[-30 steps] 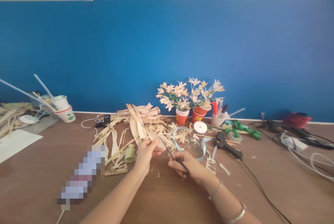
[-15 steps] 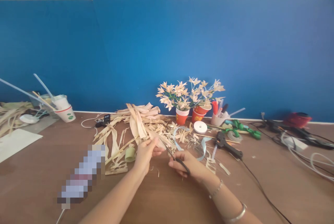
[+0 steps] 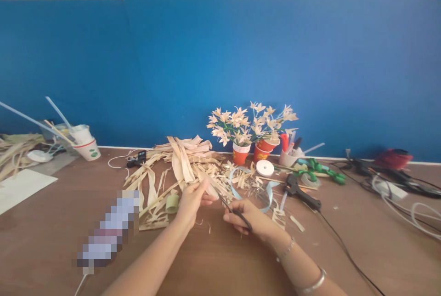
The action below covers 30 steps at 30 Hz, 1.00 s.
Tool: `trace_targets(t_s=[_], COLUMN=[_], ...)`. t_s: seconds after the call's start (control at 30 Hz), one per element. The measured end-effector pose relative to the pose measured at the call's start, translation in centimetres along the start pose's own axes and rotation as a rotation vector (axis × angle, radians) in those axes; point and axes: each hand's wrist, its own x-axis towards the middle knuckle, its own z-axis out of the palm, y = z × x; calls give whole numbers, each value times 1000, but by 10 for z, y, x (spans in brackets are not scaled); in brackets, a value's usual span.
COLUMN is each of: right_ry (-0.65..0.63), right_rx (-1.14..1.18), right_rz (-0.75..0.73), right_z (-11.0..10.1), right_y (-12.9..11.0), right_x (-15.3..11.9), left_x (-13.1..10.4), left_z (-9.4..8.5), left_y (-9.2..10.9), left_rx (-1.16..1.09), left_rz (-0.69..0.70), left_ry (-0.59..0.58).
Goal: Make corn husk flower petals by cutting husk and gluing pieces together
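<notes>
Between its thumb and fingers, my left hand [image 3: 193, 202] pinches a pale strip of dried husk [image 3: 211, 190]. My right hand [image 3: 246, 215] is closed around the dark handles of a pair of scissors [image 3: 245, 221]. Their blades point up and left and meet the edge of the strip; whether they are parted I cannot tell. Behind both hands spreads a heap of dried husks [image 3: 182, 160]. A green tape roll [image 3: 172, 203] lies just left of my left hand.
Husk flowers [image 3: 241, 121] stand in red paper cups [image 3: 240, 154] at the back. A glue gun [image 3: 301, 192], its cord running forward, lies to the right beside a white spool [image 3: 265, 168]. Cables [image 3: 389, 195] sprawl far right. A white cup [image 3: 87, 149] stands far left; a blurred-out object [image 3: 108, 231] lies front left.
Both hands keep nearly the same place and hold. The whole view has shifted very slightly.
</notes>
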Motion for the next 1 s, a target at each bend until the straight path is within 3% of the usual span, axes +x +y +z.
trace_targets(t_s=[0.43, 1.0], right_ry=[-49, -130], right_rx=[-26, -76], right_rz=[12, 46], right_z=[-2, -10], right_y=[-5, -3], right_x=[-2, -5], left_x=[3, 8], left_z=[-5, -13], left_y=[3, 7], left_rx=[44, 266], left_rz=[9, -22], left_ry=[-88, -225])
